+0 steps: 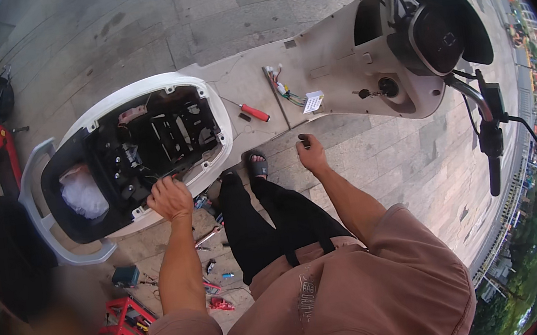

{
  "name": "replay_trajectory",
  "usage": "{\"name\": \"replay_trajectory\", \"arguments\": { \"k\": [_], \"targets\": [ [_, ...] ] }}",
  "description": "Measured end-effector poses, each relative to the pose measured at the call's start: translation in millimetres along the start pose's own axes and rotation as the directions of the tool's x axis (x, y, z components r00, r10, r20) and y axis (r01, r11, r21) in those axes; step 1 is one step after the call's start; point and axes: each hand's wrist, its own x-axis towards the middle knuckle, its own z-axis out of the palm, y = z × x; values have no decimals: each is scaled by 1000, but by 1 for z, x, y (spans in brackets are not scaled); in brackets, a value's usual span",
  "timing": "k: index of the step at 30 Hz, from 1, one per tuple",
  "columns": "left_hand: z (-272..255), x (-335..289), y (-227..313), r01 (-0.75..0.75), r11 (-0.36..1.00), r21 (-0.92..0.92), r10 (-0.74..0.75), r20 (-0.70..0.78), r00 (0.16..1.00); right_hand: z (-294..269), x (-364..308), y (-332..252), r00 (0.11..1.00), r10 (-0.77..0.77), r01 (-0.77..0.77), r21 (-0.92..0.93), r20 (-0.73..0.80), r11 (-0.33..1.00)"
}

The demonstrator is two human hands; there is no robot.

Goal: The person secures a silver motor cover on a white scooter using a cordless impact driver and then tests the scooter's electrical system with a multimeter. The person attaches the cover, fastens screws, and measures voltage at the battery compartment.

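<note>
Standing over a white electric scooter (329, 58) with its seat raised, the person sees the open seat compartment (156, 138) only as a dark tangle of brackets and wires; what lies deep inside is hard to make out. The left hand (169, 197) is curled shut on the compartment's near rim, fingertips hidden among the wires. The right hand (311, 152) pinches a small dark part, too small to identify. A red-handled screwdriver (253, 112) lies on the footboard.

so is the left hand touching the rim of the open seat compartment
Touching: in the head view the left hand rests on the white compartment rim, no gap between them.
</note>
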Motion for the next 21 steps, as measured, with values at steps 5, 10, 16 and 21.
{"name": "replay_trajectory", "arguments": {
  "k": [5,10,16,21],
  "targets": [
    [1,1,-2,0,999,-45,0,-7,1000,13,6,6,995,65,-71,72,74,995],
    [-5,1,-1,41,996,-77,-33,107,994,29,3,5,990,49,-61,89,130,994],
    [-45,7,-46,33,894,-446,-88,-103,991,37,2,-20,981,70,-91,108,183,990],
    [-55,42,-143,276,904,-327,-390,-362,847,36,-1,-99,987,23,-57,220,158,974]
  ]
}}
